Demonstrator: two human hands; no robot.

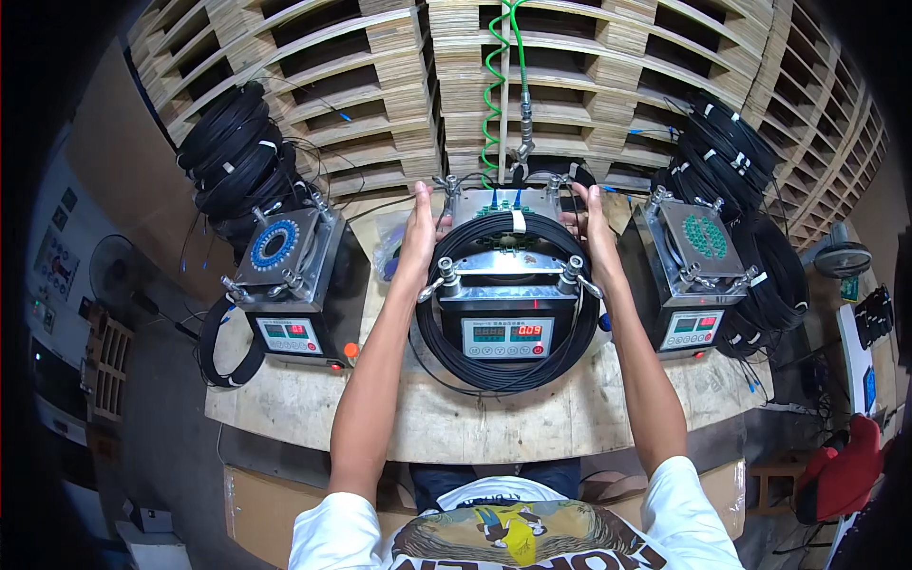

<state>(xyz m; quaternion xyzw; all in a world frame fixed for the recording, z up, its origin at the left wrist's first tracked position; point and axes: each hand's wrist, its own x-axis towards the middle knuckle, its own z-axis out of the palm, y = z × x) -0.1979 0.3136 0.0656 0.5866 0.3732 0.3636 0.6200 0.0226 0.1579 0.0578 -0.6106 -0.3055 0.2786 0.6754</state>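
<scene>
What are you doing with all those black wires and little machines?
A person stands at a wooden bench with three small metal machines on it. Both hands reach to the middle machine: the left hand and the right hand rest on either side of a black cable coil looped around it. A green coiled hose hangs down behind. More black coils lie by the left machine and the right machine.

Between your hands you had a black cable coil (508, 366) with a white band, beyond them a green spiral hose (493, 85), red digits on the silver machine (508, 332).
</scene>
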